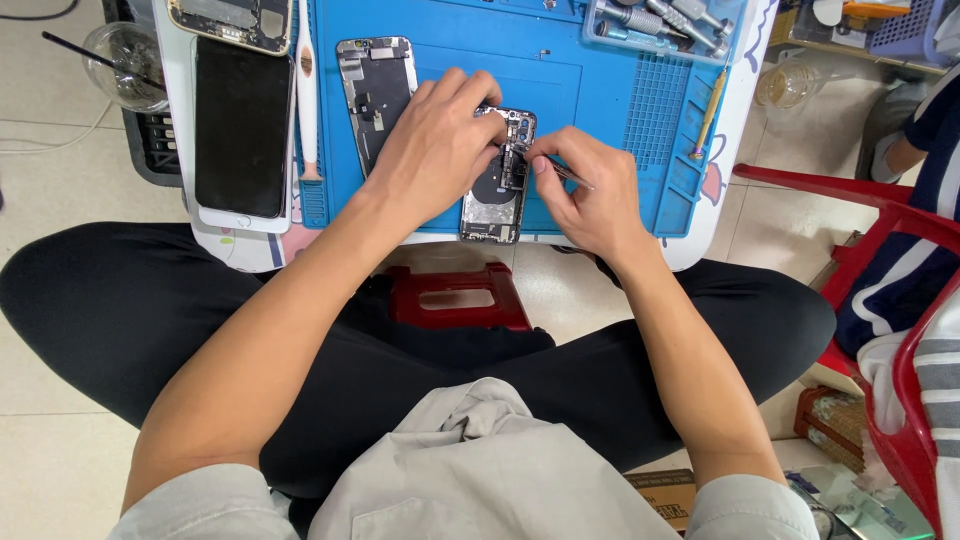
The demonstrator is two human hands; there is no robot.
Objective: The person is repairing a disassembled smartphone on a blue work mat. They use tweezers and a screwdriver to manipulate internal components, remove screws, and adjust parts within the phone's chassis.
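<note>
Head view, looking straight down at the lap and a small work table. An opened phone body, its back cover off and its inner parts showing, lies on the blue work mat near the table's front edge, its long axis running away from the person, with both hands meeting over its far end. The left hand lies flat across the upper left part of the phone body, fingers curled loosely over its top edge and pressing it to the mat; it grips nothing else. The right hand comes in from the right side, closed in a pinch on slim metal tweezers whose tips point left into the phone's upper interior, just beside the left fingertips. A detached screen assembly lies on the mat left of the left hand, parallel to the phone body; a second, dark-faced phone rests farther left, off the mat.
</note>
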